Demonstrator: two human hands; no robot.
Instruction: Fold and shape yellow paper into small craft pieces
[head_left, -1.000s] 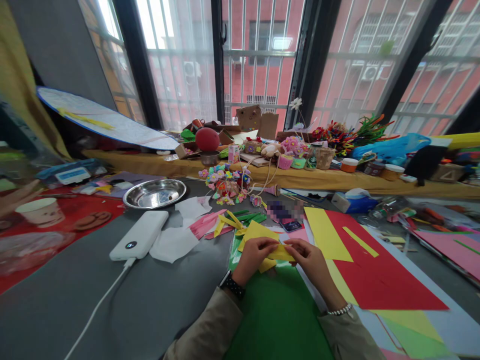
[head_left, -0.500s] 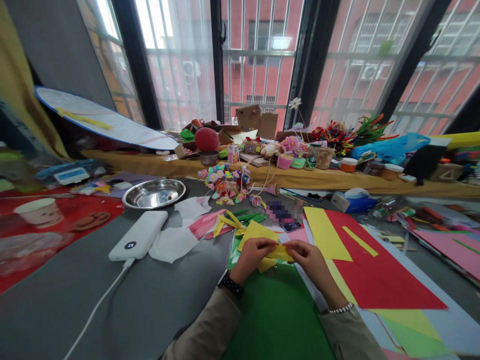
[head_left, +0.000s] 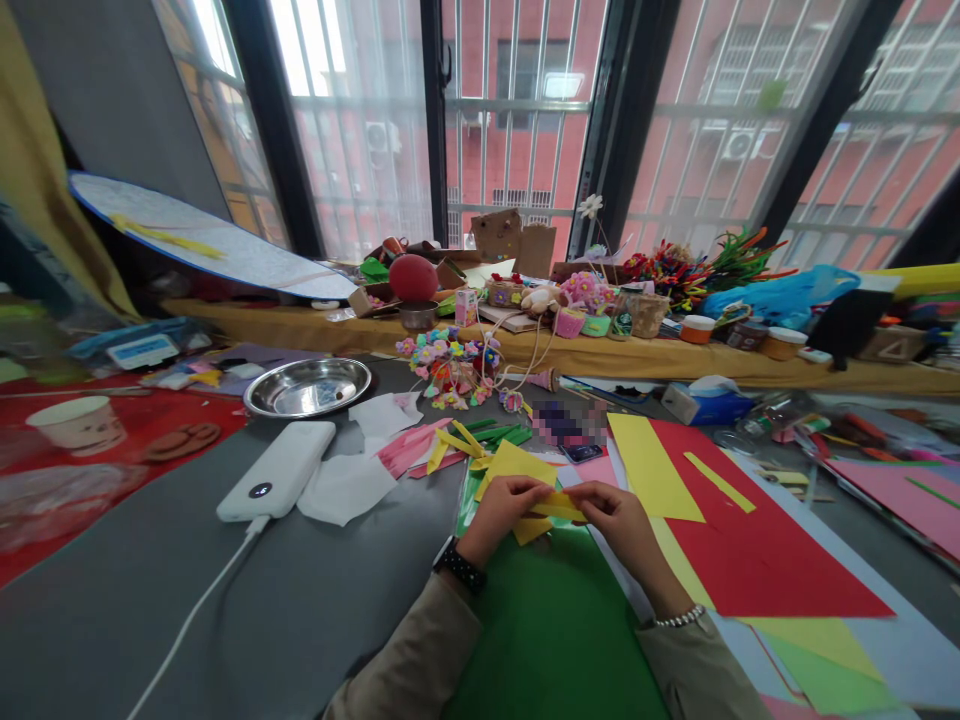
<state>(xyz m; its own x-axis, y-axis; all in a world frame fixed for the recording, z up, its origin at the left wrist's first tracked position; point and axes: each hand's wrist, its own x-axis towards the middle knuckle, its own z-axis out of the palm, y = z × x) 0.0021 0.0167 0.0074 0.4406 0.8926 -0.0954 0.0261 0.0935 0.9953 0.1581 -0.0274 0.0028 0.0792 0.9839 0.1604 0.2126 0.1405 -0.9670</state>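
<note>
A small folded strip of yellow paper (head_left: 559, 506) is pinched between my two hands above the green mat (head_left: 559, 630). My left hand (head_left: 506, 512) grips its left end with thumb and fingertips. At the right end, my right hand (head_left: 611, 512) holds it the same way, fingers bent. Behind the strip lies a square of yellow paper (head_left: 517, 462), and another yellow piece (head_left: 529, 530) shows beneath the left fingers. Folded yellow strips (head_left: 454, 445) and green strips (head_left: 504, 434) rest just beyond, beside crumpled pink paper (head_left: 411, 449).
Left of the mat are a white power bank (head_left: 279, 472) with a cable, white tissue (head_left: 346, 490) and a steel plate (head_left: 308, 388). Red paper (head_left: 780, 550) and yellow paper (head_left: 654, 465) lie to the right. Craft flowers (head_left: 453, 366) and a phone (head_left: 579, 453) stand farther back.
Both hands keep their pinch on the yellow strip and have barely shifted. The left wrist sits very slightly farther left.
</note>
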